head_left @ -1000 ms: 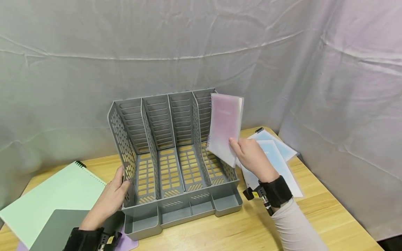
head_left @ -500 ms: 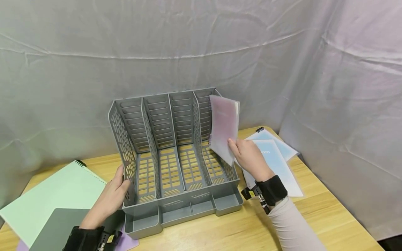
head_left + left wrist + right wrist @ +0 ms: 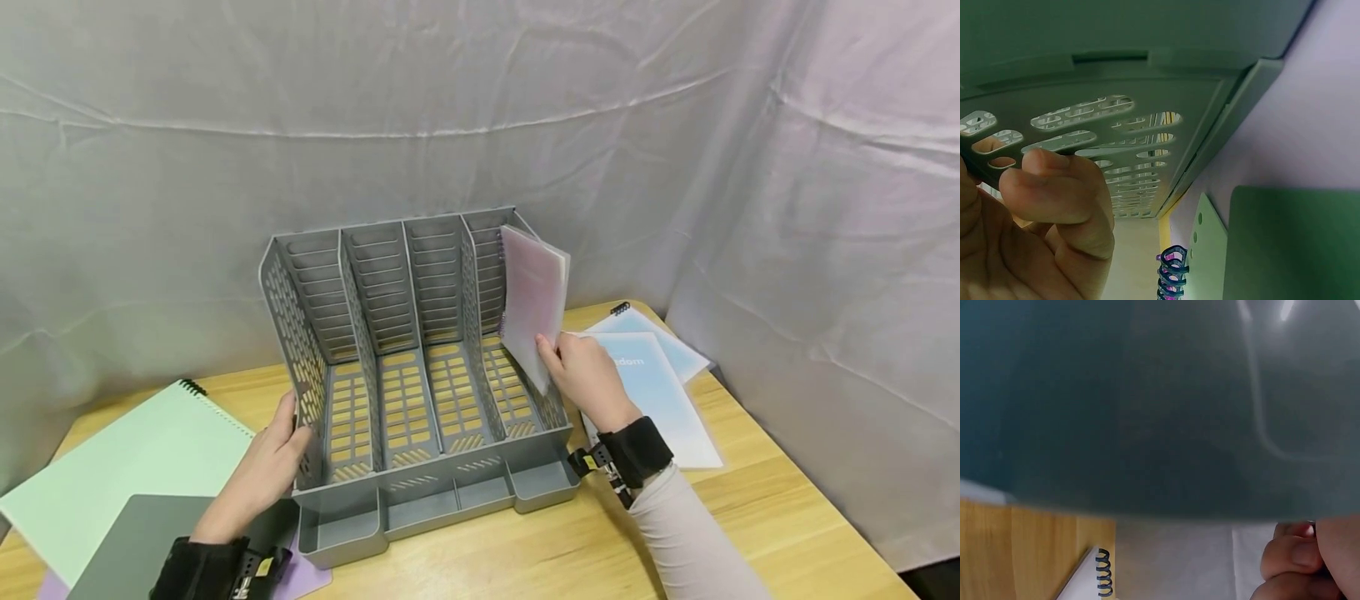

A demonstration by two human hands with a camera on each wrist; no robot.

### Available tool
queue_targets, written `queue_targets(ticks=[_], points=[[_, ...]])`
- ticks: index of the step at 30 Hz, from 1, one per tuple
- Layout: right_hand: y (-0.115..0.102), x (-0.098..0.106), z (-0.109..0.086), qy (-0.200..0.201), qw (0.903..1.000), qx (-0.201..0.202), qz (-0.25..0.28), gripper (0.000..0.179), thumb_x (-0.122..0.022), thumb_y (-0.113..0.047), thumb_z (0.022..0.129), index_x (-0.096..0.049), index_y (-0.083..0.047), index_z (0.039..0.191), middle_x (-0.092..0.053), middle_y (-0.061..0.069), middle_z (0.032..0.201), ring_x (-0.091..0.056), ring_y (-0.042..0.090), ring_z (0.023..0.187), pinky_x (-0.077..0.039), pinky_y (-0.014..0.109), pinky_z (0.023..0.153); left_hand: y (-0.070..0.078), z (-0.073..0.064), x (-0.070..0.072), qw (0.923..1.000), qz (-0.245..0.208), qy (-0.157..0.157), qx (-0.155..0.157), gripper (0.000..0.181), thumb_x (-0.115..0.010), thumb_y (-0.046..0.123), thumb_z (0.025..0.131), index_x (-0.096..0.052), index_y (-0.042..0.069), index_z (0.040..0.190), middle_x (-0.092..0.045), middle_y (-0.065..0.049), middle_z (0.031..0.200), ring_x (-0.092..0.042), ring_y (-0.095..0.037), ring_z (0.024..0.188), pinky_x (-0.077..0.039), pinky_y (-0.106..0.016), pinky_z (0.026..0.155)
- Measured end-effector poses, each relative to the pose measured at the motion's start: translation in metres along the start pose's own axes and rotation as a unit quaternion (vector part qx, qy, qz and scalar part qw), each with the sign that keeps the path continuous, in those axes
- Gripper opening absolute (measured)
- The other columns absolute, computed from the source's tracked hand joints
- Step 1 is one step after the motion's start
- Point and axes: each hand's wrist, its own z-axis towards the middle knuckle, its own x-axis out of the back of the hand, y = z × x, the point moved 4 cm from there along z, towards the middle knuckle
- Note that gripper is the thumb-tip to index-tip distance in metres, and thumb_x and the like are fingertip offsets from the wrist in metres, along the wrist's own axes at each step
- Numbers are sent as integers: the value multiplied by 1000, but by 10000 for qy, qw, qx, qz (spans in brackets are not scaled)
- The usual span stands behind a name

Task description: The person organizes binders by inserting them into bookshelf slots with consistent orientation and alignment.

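Observation:
A grey desktop file rack with upright dividers stands on the table, small trays along its front. My left hand grips the rack's left side wall; in the left wrist view its curled fingers lie against the perforated panel. My right hand pinches a pink, translucent-covered spiral notebook by its lower right edge, thumb on the cover. The notebook is upright, its spiral edge facing the rightmost slot, overlapping the rack's right wall. In the right wrist view a grey rack surface hides most of the hand's work.
Two blue-and-white notebooks overlap on the table at the right. At the left lie a light green spiral notebook, a dark grey-green one and a purple one beneath. A grey curtain hangs behind the table.
My right hand has moved a little left and turned the pink notebook more edge-on, in toward the rightmost slot. The left hand and the rack stay in place.

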Motion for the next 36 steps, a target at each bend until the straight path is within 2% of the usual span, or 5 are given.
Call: queue_targets(ticks=[2,10,21,27,36], points=[[0,0,1,21,10000,1,-5,52,-53,-31,113,-41,-15,66,-33,-2,59,-35,14,50,-27,29,51,1,0,0,10000,49,17,-34,67,-34,15,114,-2,8,172,-35,-40,164,-61,-44,113,-53,-44,75],[-1,0,5,-3,9998,-4,175,51,-57,-28,111,-39,-16,65,-31,-4,58,-31,12,50,-24,28,50,0,1,0,9999,99,24,-38,66,-35,14,113,-3,7,171,-36,-39,164,-60,-44,117,-55,-48,82],[-1,-1,8,-208,9998,36,-49,49,-38,-26,114,-41,-16,66,-35,1,61,-38,20,53,-31,34,56,-1,0,-1,9997,-216,-69,135,66,-36,20,115,-4,13,172,-46,-41,155,-68,-36,97,-49,-39,54],[1,1,8,-172,9996,-109,211,41,-43,-24,110,-44,-14,70,-36,1,61,-36,17,52,-30,32,55,-2,-1,0,9992,-335,-89,183,67,-37,20,115,-4,16,172,-50,-40,150,-66,-28,73,-46,-37,48],[-2,6,11,-167,9997,113,136,30,-55,-20,102,-45,-14,74,-42,1,63,-43,16,53,-32,31,52,0,1,0,9999,-120,-19,-11,65,-36,18,114,-5,10,171,-44,-41,157,-63,-44,111,-55,-44,69]])
